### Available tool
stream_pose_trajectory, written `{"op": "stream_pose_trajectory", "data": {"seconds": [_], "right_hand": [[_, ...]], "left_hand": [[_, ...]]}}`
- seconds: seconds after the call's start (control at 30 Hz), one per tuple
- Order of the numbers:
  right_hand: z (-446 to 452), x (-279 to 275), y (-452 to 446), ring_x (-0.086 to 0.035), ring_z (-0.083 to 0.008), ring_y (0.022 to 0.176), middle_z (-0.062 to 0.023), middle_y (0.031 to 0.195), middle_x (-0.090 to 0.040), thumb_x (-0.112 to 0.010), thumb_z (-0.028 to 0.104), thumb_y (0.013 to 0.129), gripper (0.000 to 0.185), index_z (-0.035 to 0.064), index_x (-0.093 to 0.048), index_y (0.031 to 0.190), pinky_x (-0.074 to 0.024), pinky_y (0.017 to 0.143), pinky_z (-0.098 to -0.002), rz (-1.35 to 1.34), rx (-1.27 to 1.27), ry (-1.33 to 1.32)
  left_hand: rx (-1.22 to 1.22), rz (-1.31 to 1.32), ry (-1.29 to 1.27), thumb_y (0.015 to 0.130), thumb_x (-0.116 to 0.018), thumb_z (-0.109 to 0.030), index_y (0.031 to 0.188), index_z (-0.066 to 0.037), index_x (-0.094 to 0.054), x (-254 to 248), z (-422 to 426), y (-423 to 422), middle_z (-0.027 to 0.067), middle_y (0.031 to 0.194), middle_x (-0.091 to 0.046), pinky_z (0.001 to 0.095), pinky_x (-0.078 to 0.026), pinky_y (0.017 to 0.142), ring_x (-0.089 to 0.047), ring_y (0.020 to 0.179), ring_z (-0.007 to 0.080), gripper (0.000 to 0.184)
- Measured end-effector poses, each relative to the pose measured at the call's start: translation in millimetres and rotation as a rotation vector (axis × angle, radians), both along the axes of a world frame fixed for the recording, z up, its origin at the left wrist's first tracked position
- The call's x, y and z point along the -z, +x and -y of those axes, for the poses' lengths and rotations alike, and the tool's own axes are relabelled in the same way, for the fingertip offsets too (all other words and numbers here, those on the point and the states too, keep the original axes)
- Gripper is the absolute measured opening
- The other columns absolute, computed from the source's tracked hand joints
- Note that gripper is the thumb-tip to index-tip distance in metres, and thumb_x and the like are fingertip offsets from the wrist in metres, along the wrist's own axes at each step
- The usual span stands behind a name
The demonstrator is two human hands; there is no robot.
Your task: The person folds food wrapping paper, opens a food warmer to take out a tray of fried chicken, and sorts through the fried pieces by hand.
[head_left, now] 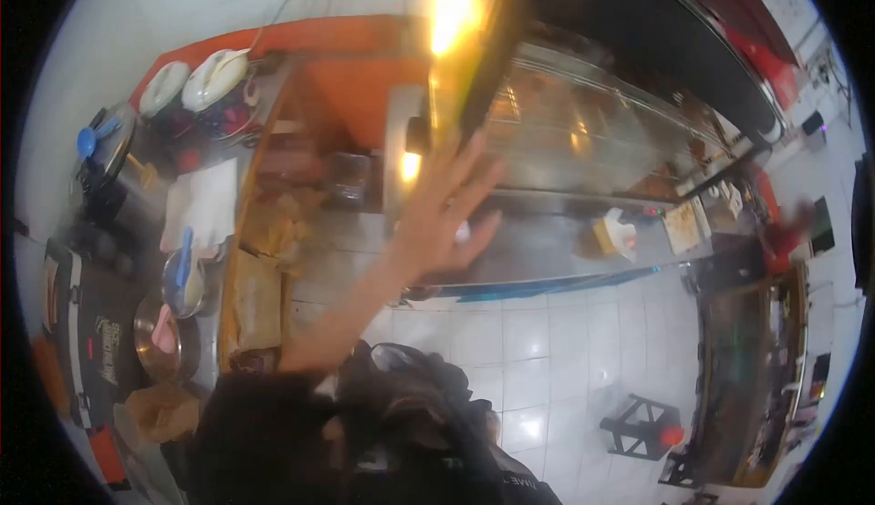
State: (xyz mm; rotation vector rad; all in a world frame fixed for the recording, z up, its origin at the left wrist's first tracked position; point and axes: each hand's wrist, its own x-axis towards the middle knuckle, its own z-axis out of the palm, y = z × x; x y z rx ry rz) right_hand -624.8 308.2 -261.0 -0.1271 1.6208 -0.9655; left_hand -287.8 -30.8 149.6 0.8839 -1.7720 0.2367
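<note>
My left hand [447,209] reaches up from a dark sleeve with its fingers spread, slightly smeared by motion. I see nothing held in it. The fingertips are nearest to the left end of a glass display case [583,131], beside a bright glare and a dark upright strip [497,58]. Whether they touch it, I cannot tell. Behind the hand is a metal counter ledge [538,241]. My right hand is out of view.
Left, a side counter holds lidded pots [216,79], white paper [196,209], a bowl with a blue ladle [185,259] and a metal bowl with a pink ladle [164,334]. Brown paper packages [258,300] lie nearby. A black stool [643,427] stands on the tiled floor.
</note>
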Motion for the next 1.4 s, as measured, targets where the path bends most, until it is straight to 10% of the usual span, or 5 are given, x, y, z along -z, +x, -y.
{"op": "stream_pose_trajectory", "data": {"seconds": [0.5, 0.83, 1.07, 1.23, 1.4], "right_hand": [[-5.6, 9.1, -108.6, -0.062, -0.0223, 0.092, -0.0148, 0.109, -0.063, -0.058, 0.019, 0.088, 0.034, 0.0021, -0.06, 0.117, -0.0514, 0.078, -0.0339, 0.044, 0.213, 0.092], [49.5, -13.8, -99.6, -0.062, -0.0242, 0.09, -0.0136, 0.107, -0.062, -0.057, 0.019, 0.088, 0.037, 0.0032, -0.055, 0.122, -0.0516, 0.077, -0.0362, -0.049, 0.175, 0.169], [73.2, -18.0, -93.3, -0.062, -0.0255, 0.088, -0.0128, 0.106, -0.061, -0.057, 0.019, 0.089, 0.04, 0.004, -0.051, 0.125, -0.0518, 0.076, -0.0377, -0.098, 0.141, 0.176], [95.8, -30.4, -94.8, -0.062, -0.0265, 0.087, -0.0122, 0.105, -0.06, -0.056, 0.019, 0.089, 0.042, 0.0045, -0.049, 0.127, -0.0519, 0.075, -0.0388, -0.149, 0.16, 0.175], [97.9, -47.0, -83.3, -0.062, -0.0236, 0.085, -0.0122, 0.101, -0.061, -0.057, 0.02, 0.089, 0.039, 0.0035, -0.053, 0.124, -0.0487, 0.069, -0.0355, -0.23, 0.202, 0.068]], "left_hand": [[0.049, -0.259, 0.113, 0.088, -0.062, -0.025, 0.148, 0.005, -0.011, 20.3, 152.3, -186.2, 0.0277, 0.154, -0.007, 0.0513, -0.011, 0.114, -0.006, 0.143, 0.0441, 0.084], [-0.697, -0.019, 0.215, 0.085, -0.047, -0.067, 0.143, 0.012, 0.011, 59.7, 211.1, -177.6, 0.0412, 0.144, 0.018, 0.0748, 0.005, 0.1, 0.02, 0.128, 0.0637, 0.113], [-0.345, 0.369, 0.347, 0.086, -0.059, -0.049, 0.147, 0.007, 0.0, 42.7, 190.2, -224.0, 0.0341, 0.15, 0.01, 0.0724, 0.001, 0.103, 0.012, 0.134, 0.0598, 0.102], [-0.249, -0.342, 0.198, 0.083, -0.067, -0.034, 0.149, 0.002, -0.004, 72.9, 172.1, -169.1, 0.0311, 0.152, 0.01, 0.0613, -0.004, 0.11, 0.007, 0.14, 0.0504, 0.098], [-0.333, -0.362, 0.217, 0.083, -0.066, -0.038, 0.15, -0.001, -0.004, 57.8, 172.3, -180.5, 0.0326, 0.15, 0.013, 0.0624, -0.004, 0.109, 0.01, 0.14, 0.0503, 0.099]]}}
